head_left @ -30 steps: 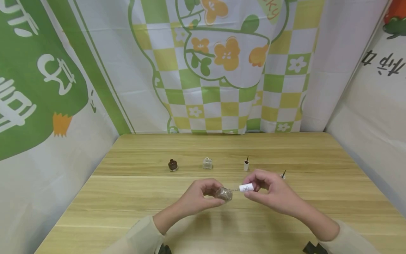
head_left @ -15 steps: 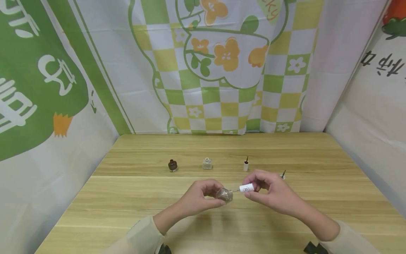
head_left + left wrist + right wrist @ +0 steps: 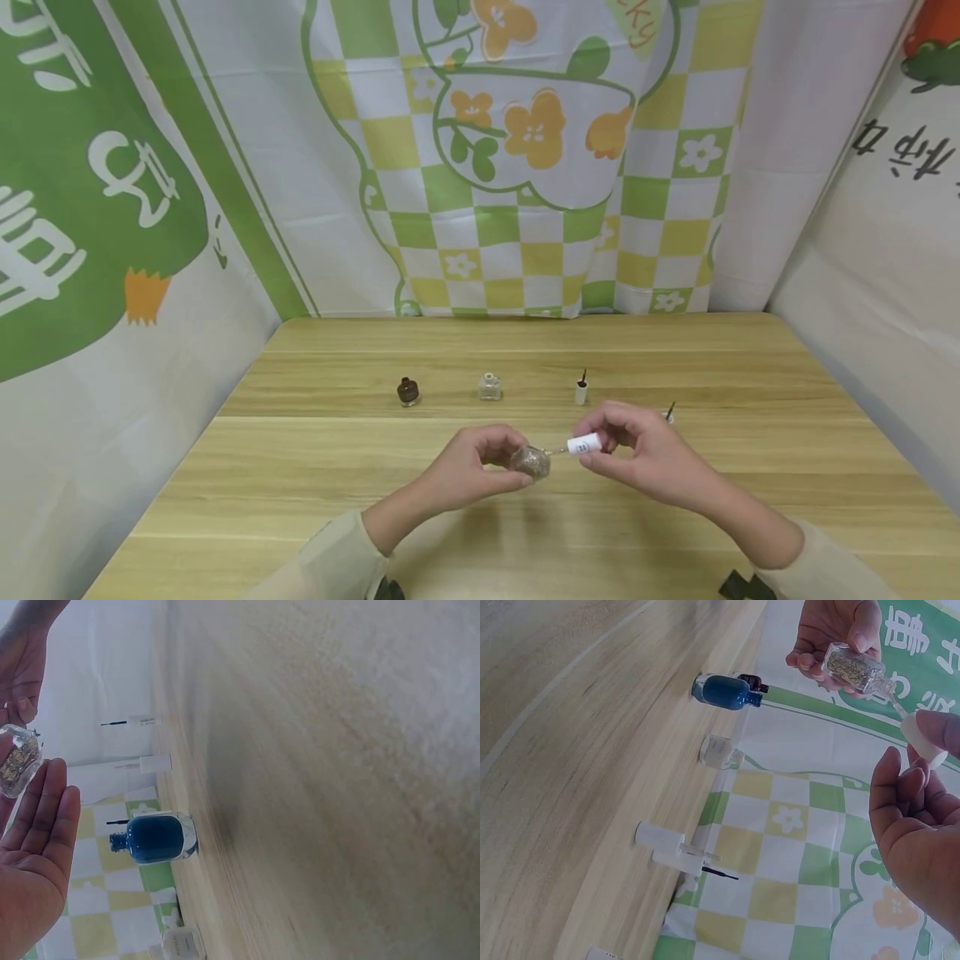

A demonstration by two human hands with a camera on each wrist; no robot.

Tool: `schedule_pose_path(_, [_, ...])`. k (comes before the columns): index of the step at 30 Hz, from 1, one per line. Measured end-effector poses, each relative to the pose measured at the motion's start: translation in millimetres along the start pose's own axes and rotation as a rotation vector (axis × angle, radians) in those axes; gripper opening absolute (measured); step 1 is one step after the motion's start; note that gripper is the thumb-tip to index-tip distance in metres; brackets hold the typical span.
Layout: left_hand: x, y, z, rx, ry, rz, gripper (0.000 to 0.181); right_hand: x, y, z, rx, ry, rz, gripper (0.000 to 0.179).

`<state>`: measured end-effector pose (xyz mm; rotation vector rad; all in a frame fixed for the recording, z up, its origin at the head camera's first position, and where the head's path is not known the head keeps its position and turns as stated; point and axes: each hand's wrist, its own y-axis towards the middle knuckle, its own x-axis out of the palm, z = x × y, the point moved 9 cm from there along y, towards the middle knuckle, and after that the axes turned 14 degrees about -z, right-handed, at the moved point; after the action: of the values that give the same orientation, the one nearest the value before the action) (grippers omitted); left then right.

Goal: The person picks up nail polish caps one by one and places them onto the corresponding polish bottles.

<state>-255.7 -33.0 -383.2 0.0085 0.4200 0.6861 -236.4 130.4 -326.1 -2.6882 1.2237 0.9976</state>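
Note:
My left hand [image 3: 472, 467] holds a clear nail polish bottle [image 3: 531, 462] of gold glitter, tilted with its neck toward the right. My right hand [image 3: 637, 450] pinches the white cap [image 3: 584, 443] between thumb and fingers. From the cap a thin brush stem [image 3: 897, 705] reaches to the bottle's mouth; the bristles cannot be made out clearly. Both are held above the table. The right wrist view shows the glitter bottle [image 3: 853, 670] in my left hand [image 3: 817, 645] and the white cap [image 3: 922, 741] in my right hand [image 3: 919, 817].
On the wooden table [image 3: 337, 467] stand a dark brown bottle [image 3: 408, 392], a clear bottle [image 3: 490, 387] and a blue bottle [image 3: 155, 838]. An upright white cap [image 3: 581, 392] shows its dark brush. Another cap [image 3: 670, 415] is partly behind my right hand. Printed cloths surround the table.
The white cap has shifted very slightly to the right, its stem still at the bottle's mouth. Both hands stay almost in place.

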Motion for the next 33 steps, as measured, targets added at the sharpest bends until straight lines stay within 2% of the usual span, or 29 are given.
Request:
schedule_pose_path(11, [3.7, 0.9, 0.5, 0.019, -0.024, -0.022, 0.021, 3.1, 1.1, 0.4, -0.023, 0.012, -0.006, 0.016])
schedule_pose_path(18, [4.3, 2.1, -1.0, 0.018, -0.030, -0.015, 0.022, 7.9, 3.2, 1.2, -0.053, 0.065, 0.013, 0.017])
schedule_pose_path(33, [5.4, 4.5, -1.4, -0.004, -0.027, 0.007, 0.022, 20.8, 7.3, 6.9, -0.033, 0.081, 0.059, 0.015])
